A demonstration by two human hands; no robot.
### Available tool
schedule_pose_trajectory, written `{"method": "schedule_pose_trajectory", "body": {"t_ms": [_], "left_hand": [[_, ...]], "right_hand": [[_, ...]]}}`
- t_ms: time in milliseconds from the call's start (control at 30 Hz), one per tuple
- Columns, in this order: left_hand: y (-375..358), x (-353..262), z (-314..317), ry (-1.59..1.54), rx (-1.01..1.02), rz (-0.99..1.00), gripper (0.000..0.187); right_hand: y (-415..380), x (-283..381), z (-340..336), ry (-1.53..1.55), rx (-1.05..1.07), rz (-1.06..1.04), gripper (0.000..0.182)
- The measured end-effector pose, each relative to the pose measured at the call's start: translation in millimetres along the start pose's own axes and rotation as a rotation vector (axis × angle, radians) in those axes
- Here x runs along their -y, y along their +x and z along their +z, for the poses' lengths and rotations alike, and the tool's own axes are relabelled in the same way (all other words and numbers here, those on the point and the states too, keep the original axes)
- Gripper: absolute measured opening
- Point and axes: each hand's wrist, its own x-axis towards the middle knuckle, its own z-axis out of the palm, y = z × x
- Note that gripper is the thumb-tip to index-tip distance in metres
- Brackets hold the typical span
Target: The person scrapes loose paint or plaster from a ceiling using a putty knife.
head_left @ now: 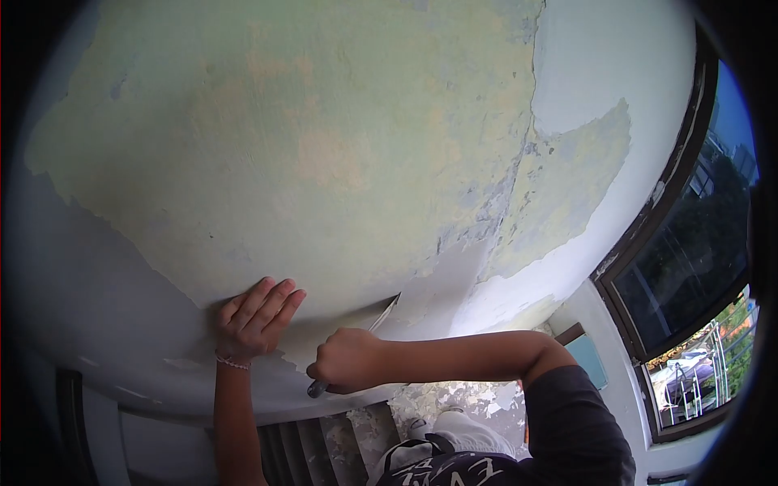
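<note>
My left hand (258,320) lies flat against the wall (308,162), fingers together and stretched out, a thin bracelet at the wrist. To its right, my right hand (348,360) is wrapped round the dark handle of a scraper (384,314). The handle's end sticks out below the fist, and the thin metal blade points up and right, its tip at the wall surface. Around both hands the wall shows bare greenish-yellow plaster, bordered by ragged edges of white paint (583,73).
Paint flakes litter the floor (478,397) by my feet. Dark stairs (304,449) descend at the lower left, beside a dark post (73,421). A dark-framed window (681,259) stands at the right. A crack runs down the wall's right part.
</note>
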Motion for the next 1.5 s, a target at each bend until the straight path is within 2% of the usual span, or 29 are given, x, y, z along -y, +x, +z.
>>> {"method": "schedule_pose_trajectory", "body": {"t_ms": [200, 233, 333, 367, 400, 467, 533, 700, 833, 900, 967, 1200, 1233, 1267, 1333, 1367, 1400, 1500], "left_hand": [[-2, 0, 2, 0.026, -0.018, 0.002, 0.026], [-4, -2, 0, 0.013, -0.007, 0.002, 0.026], [1, 1, 2, 0.008, -0.02, -0.006, 0.026], [0, -1, 1, 0.006, -0.023, -0.005, 0.026], [-1, 0, 2, 0.007, -0.027, -0.008, 0.026], [2, 1, 3, 0.017, -0.03, -0.008, 0.026], [-1, -2, 0, 0.0, -0.016, -0.005, 0.026], [-2, -2, 2, 0.019, -0.011, -0.012, 0.026], [-1, -4, 2, 0.03, -0.014, -0.009, 0.026], [-2, -2, 2, 0.017, -0.016, -0.009, 0.026], [-2, 1, 5, 0.024, -0.025, -0.007, 0.026], [-3, -2, 4, 0.06, -0.034, -0.003, 0.025], [-3, -2, 4, 0.056, -0.034, -0.006, 0.024], [-2, -1, 4, 0.049, -0.031, -0.007, 0.024], [-3, -2, 2, 0.036, -0.02, -0.004, 0.024], [-3, -2, 2, 0.035, -0.019, -0.004, 0.024], [-2, -2, 2, 0.034, -0.02, -0.006, 0.024], [-2, -2, 4, 0.025, -0.046, -0.008, 0.024]], "right_hand": [[3, 5, -7, -0.063, -0.005, -0.085, 0.015], [5, -21, -7, -0.044, -0.034, 0.074, 0.014], [2, -15, 2, -0.088, -0.013, -0.013, 0.018], [-2, 2, 8, -0.114, -0.062, -0.097, 0.017], [-7, 16, 7, -0.094, -0.017, -0.157, 0.017], [-11, 8, 0, -0.047, 0.033, -0.095, 0.019], [-5, -31, -9, -0.074, 0.06, 0.044, 0.02], [-16, 22, -1, -0.054, 0.117, -0.215, 0.018], [-11, -31, 18, -0.044, 0.209, -0.023, 0.019], [-18, 7, 35, -0.041, 0.191, -0.176, 0.018], [-23, 30, 21, -0.093, 0.224, -0.288, 0.018], [-30, 6, 14, -0.083, 0.21, -0.093, 0.011], [-36, 22, 15, -0.065, 0.243, -0.194, 0.011], [-35, 19, 16, -0.057, 0.211, -0.184, 0.012], [-26, -1, 16, -0.043, 0.138, -0.162, 0.013], [-18, -24, 5, -0.047, 0.203, -0.049, 0.014], [-13, -35, 5, -0.025, 0.177, -0.034, 0.014], [-14, -4, 14, -0.067, 0.172, -0.152, 0.014]]}}
